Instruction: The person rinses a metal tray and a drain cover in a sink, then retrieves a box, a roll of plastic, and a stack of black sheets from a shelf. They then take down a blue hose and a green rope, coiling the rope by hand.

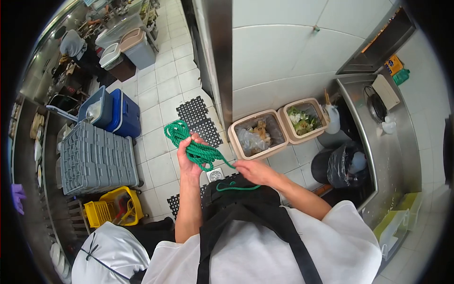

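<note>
Green twisted rope (182, 135) loops in a coil gripped by the left hand (188, 158); the right hand (253, 171) seemingly pinches its loose strand.

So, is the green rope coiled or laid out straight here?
Mostly coiled: the green rope is bunched in loops held by the left hand, with one strand running to the right hand.

One coil of green twisted rope (182, 132), two beige plastic waste bins (255, 115) (302, 102), one blue plastic cooler box (125, 113), one yellow plastic mop bucket (111, 208), one black-lined round bin (331, 170).
</note>
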`<state>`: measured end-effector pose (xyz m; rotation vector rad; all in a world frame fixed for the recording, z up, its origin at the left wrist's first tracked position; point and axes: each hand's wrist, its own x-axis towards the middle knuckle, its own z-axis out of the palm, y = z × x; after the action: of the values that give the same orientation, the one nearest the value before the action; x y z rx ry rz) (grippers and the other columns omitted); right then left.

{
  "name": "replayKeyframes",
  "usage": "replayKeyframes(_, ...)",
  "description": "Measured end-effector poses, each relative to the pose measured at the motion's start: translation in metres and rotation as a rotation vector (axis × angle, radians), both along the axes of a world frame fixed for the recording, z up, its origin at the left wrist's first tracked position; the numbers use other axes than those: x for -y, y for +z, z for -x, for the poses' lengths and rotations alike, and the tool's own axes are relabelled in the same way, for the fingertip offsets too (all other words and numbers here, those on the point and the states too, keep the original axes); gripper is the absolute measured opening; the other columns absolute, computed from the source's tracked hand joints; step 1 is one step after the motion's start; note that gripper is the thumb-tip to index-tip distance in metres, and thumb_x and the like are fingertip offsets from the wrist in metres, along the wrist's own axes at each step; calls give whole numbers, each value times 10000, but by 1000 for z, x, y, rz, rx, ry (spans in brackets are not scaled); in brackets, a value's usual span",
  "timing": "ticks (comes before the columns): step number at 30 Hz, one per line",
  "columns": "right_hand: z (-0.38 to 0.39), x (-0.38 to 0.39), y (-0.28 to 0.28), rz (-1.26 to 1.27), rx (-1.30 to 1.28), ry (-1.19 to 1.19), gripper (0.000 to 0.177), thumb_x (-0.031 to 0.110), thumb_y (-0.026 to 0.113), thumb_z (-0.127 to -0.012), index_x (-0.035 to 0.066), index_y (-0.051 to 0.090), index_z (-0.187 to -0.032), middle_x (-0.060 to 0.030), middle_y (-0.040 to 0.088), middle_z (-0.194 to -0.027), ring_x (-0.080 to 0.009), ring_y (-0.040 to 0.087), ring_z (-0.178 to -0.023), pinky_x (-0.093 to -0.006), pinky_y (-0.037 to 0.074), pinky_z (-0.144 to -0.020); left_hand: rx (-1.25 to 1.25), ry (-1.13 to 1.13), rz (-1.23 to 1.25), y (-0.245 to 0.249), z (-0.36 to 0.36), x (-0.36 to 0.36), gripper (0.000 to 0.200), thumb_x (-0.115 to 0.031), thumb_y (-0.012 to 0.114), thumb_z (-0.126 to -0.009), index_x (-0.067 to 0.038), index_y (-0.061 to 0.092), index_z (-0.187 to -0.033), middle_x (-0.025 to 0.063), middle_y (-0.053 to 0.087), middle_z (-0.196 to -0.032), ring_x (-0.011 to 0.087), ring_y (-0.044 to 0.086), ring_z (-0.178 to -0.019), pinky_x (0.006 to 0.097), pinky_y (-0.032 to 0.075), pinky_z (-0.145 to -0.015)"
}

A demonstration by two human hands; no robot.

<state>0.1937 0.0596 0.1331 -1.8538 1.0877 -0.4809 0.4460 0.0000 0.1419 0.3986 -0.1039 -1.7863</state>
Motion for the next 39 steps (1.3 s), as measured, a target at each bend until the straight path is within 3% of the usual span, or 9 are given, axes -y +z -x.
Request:
replayKeyframes(8, 32, -19, 16, -503, 243, -108, 337, 202, 527, -1026, 84, 557, -1341, -228, 696, -979, -423, 655, -877, -456, 529, -736, -66, 102, 84, 21, -7, 19, 191, -120, 661, -882, -61, 610, -1056, -2, 582, -785, 123, 567, -650, 301, 504, -674)
replayKeyframes(10, 38, -23, 28, -37, -104, 119, 414, 185, 533, -1015, 107, 494, -1420, -210, 704, -1005, -412, 667, -914, -473, 539, -740, 963, 187, -91, 17, -11, 25, 121, -115, 700, -854, -46, 637, -930, 23, 612, -737, 132, 573, -610, 296, 489, -577)
replayKeyframes(14, -6, -17, 89, 193, -342, 483, 210, 56, 563, -891, 53, 604, -1097, -181, 697, -988, -400, 682, -927, -494, 555, -770, 1270, 63, -34, -13, 7, 27, 92, -61, 720, -807, -36, 652, -864, 34, 642, -741, 135, 587, -627, 304, 470, -569)
replayKeyframes(18, -16, 46, 121, 496, -176, 488, 205, 70, 577, -892, 71, 633, -1089, -120, 667, -1024, -353, 684, -891, -460, 562, -740, 1558, 21, 135, -5, 8, 17, 147, -91, 705, -833, -27, 740, -961, 39, 683, -785, 117, 607, -696, 306, 493, -635)
replayKeyframes(20, -27, 77, 114, 558, 3, 467, 274, 46, 574, -895, 86, 639, -1158, -114, 675, -1050, -339, 683, -915, -440, 565, -764, 1560, 20, 248, 3, 5, 9, 172, -134, 724, -868, -30, 739, -1003, 40, 686, -807, 116, 615, -723, 304, 497, -641)
replayKeyframes(22, -42, 106, 92, 413, 255, 389, 270, 67, 613, -914, 78, 644, -1183, -118, 701, -1063, -333, 688, -953, -415, 564, -796, 1188, -142, 160, 10, 3, -1, 219, -201, 714, -924, -24, 709, -1053, 52, 680, -836, 121, 614, -731, 298, 498, -633)
replayKeyframes(30, -89, 94, 57, 446, 295, -180, 155, 194, 640, -969, 66, 661, -1053, -120, 714, -1004, -334, 713, -821, -415, 573, -682, 284, -77, -29, 2, -7, -19, 451, -400, 616, -1004, -55, 555, -1288, 112, 666, -992, 206, 679, -846, 376, 605, -717)
replayKeyframes(36, -111, 87, 38, 628, 325, -265, 193, 198, 704, -937, 56, 630, -1045, -127, 717, -940, -329, 718, -796, -423, 567, -671, 586, -218, -15, 7, -3, -30, 522, -68, 698, -852, -46, 519, -1342, 90, 650, -1128, 237, 683, -965, 381, 608, -802)
replayKeyframes(39, -122, 76, 35, 222, 454, -563, 306, 278, 774, -894, 46, 608, -1005, -117, 705, -884, -268, 681, -780, -376, 530, -709, 564, -255, -68, 2, 7, -39, 583, -7, 685, -800, -49, 506, -1353, 91, 646, -1138, 245, 686, -971, 395, 610, -801)
